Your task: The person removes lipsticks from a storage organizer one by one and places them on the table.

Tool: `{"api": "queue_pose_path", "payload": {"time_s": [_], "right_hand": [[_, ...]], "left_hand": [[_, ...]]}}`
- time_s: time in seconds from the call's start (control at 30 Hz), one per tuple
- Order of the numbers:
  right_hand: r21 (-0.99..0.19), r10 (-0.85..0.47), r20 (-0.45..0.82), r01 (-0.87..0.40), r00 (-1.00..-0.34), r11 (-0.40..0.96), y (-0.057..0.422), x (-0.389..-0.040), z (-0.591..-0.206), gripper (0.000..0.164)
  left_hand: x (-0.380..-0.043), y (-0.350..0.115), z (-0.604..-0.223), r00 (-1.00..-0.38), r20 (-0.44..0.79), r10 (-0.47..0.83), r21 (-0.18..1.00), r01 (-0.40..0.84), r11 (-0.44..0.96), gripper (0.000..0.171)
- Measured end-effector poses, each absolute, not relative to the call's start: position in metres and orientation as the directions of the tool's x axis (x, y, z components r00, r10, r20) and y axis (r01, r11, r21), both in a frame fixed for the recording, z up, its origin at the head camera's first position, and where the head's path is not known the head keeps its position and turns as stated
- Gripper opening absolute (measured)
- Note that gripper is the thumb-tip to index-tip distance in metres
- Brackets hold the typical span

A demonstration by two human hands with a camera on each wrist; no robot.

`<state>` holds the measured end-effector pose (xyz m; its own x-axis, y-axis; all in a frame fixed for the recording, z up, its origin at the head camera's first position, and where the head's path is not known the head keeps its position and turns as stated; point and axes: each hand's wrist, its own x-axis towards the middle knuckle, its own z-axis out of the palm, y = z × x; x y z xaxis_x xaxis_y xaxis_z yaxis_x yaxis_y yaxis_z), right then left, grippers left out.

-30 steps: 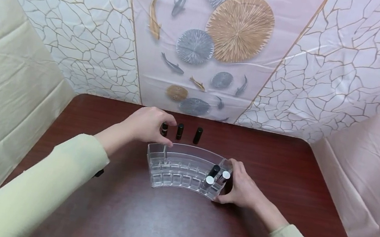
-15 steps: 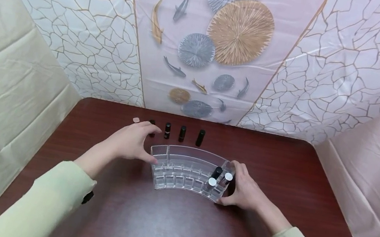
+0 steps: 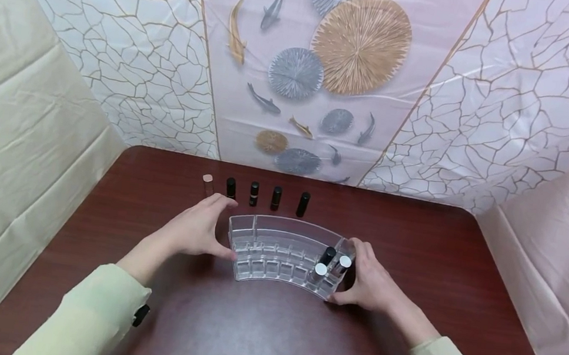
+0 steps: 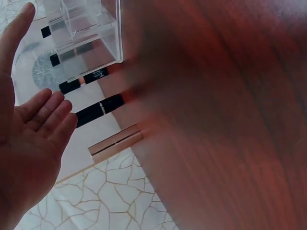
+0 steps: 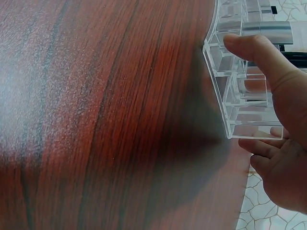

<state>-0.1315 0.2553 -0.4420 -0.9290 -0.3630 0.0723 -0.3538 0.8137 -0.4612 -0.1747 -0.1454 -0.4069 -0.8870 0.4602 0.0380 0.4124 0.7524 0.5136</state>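
Note:
A clear, curved lipstick organizer (image 3: pixel 275 253) with tiered compartments stands on the table in the head view. My right hand (image 3: pixel 373 280) grips its right end, thumb at the front and fingers behind, as the right wrist view also shows. Two silver-capped tubes (image 3: pixel 319 272) and a black-capped one (image 3: pixel 327 256) stand in its right compartments. My left hand (image 3: pixel 196 229) is spread at the organizer's left end, holding nothing. Its thumb tip looks close to the front left edge; contact is unclear. In the left wrist view its palm and fingers (image 4: pixel 45 112) appear apart from the organizer.
Behind the organizer several lipsticks stand in a row: a rose-gold one (image 4: pixel 116 143) at the left, then black ones, such as the rightmost lipstick (image 3: pixel 303 204). Patterned cloth (image 3: pixel 297 72) hangs behind the dark red wooden table (image 3: pixel 416 235).
My left hand has moved left and toward me, from over the lipsticks to the organizer's left end, uncovering the row's left lipsticks. My right hand keeps its hold.

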Motion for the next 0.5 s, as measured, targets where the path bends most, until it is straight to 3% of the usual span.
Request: {"api": "queue_pose_path", "payload": {"time_s": [0.33,0.5], "right_hand": [[-0.461,-0.362,0.061,-0.348,-0.930,0.816,0.257,-0.133,-0.443,0.123],[-0.462,-0.363,0.067,-0.352,-0.929,0.814,0.257,-0.134,-0.444,0.122]], "left_hand": [[-0.163,-0.141,-0.429,-0.919,0.015,0.393,0.534,0.339,0.774,0.124],[-0.161,-0.143,-0.440,-0.920,0.050,0.389,0.575,0.345,0.742,0.124]]}}
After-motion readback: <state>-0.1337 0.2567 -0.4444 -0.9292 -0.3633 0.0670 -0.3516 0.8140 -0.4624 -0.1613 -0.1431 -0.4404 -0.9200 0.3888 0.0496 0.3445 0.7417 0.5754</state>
